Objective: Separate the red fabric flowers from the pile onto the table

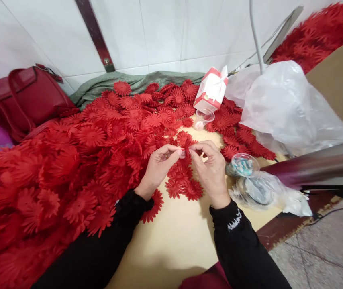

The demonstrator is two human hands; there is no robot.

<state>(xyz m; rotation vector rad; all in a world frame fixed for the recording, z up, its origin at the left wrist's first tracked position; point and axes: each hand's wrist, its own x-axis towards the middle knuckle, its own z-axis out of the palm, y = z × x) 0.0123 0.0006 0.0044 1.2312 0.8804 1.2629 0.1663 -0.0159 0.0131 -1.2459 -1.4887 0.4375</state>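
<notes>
My left hand (163, 165) and my right hand (210, 170) meet over the middle of the table, fingertips almost touching. Thumb and forefinger are pinched together on both. A red artificial flower piece (184, 139) with narrow petals shows at the fingertips, and my right fingers appear to grip its edge. Something small and pale (182, 154) sits by my left thumb tip; its kind is too small to tell. Just below the hands lie several loose red flower pieces (174, 188). Another flower piece (152, 206) rests beside my left wrist.
A large heap of red flower pieces (69, 160) covers the left and back. Behind stand a tissue box (212, 90) and a small clear cup (205, 115). To the right are a tub of blue-white bits (243, 165), a bagged spool (256, 190) and a plastic bag (292, 104).
</notes>
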